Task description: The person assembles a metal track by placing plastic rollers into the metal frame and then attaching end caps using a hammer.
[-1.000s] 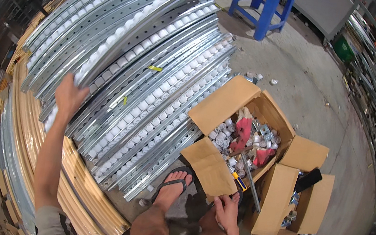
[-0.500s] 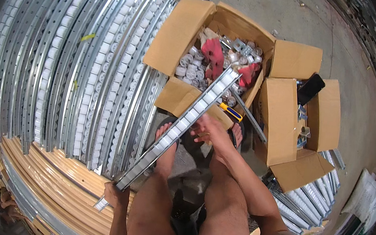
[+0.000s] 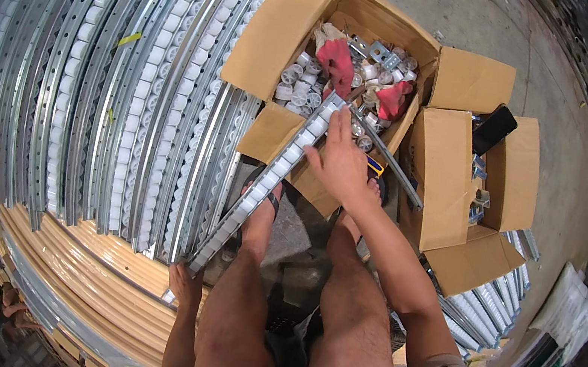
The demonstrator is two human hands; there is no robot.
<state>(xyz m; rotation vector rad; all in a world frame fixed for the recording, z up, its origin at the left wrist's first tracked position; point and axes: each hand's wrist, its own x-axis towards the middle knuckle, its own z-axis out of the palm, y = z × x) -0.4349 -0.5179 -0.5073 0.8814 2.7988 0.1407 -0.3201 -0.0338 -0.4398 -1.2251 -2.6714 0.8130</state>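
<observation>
A long metal roller track with a row of white wheels slants across my legs. My left hand grips its lower end, near the light-coloured bars. Up at the far end, my right hand lies against the track's edge with fingers stretched out and thumb apart. That end reaches over an open cardboard box holding loose white wheels, metal brackets and red-and-white gloves. Beside my right hand a thin metal bar leans on the box. A yellow-and-blue handled tool is partly hidden behind my wrist.
Many finished-looking roller tracks lie side by side at the left, across light-coloured bars. A second cardboard box at the right holds metal parts and a black phone-like object. More tracks lie below it.
My right hand has moved up along the track to its far end, fingers now extended. The track's far end has shifted left. My left hand still holds the lower end.
</observation>
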